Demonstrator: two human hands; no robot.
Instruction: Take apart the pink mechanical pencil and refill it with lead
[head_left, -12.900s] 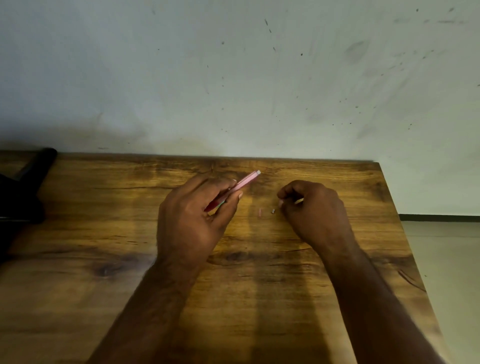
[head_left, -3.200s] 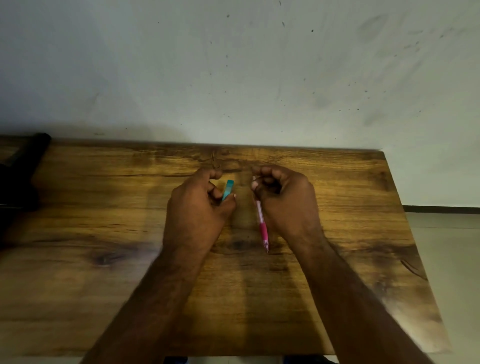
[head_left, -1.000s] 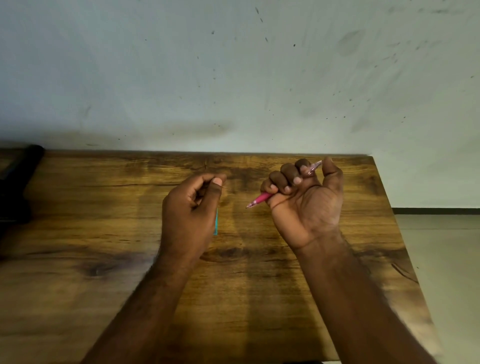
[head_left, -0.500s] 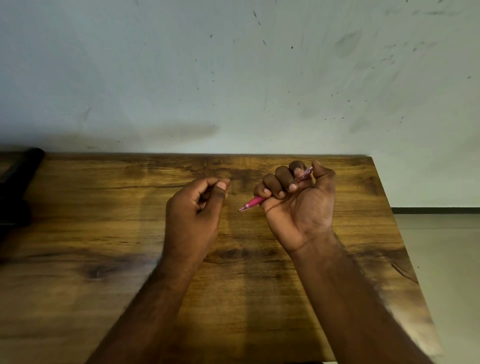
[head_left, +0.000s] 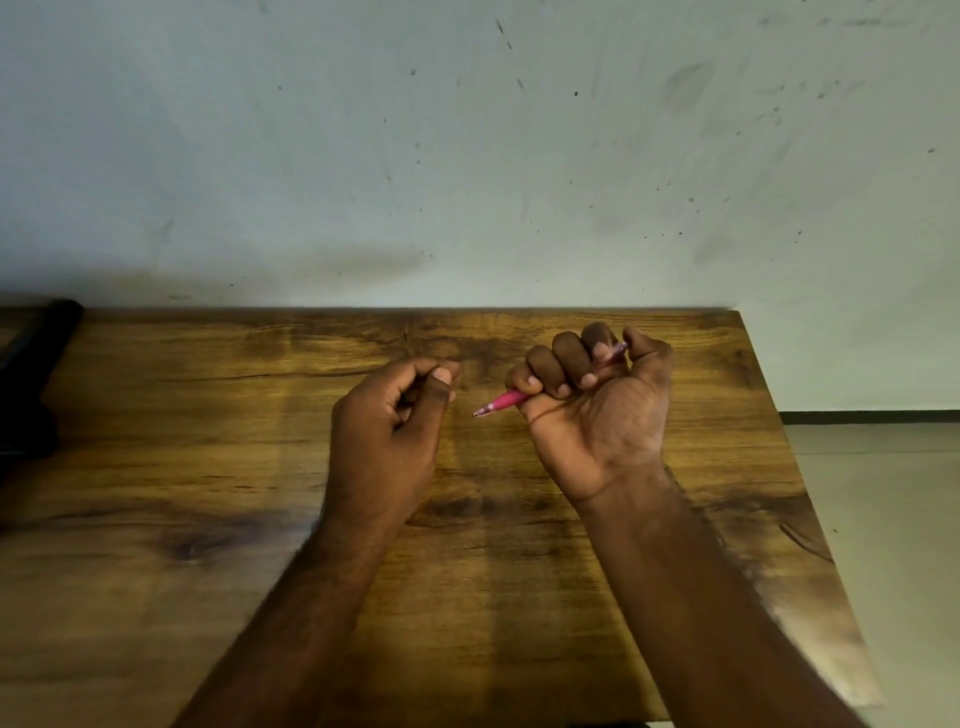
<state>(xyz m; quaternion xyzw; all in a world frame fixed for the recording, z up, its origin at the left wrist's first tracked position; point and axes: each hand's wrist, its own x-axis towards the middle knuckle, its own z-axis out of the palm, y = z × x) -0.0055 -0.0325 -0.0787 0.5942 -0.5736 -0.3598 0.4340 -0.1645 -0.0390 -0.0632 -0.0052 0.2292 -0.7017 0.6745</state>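
My right hand is turned palm up and grips the pink mechanical pencil in a fist. The pencil's tip sticks out to the left and its clear back end shows between my thumb and forefinger. My left hand hovers just left of the tip with its fingers curled and the thumb pressed against the forefinger. Whatever it holds is hidden inside the fingers; the teal lead case it held earlier is out of sight. A small gap separates the pencil tip from my left thumb.
Both hands are over the far middle of a wooden table that stands against a pale wall. A black object lies at the table's far left. The table's right edge drops to the floor.
My right hand has turned palm up with the pencil, whose tip has drifted slightly left. The teal sliver under my left hand a second ago no longer shows.
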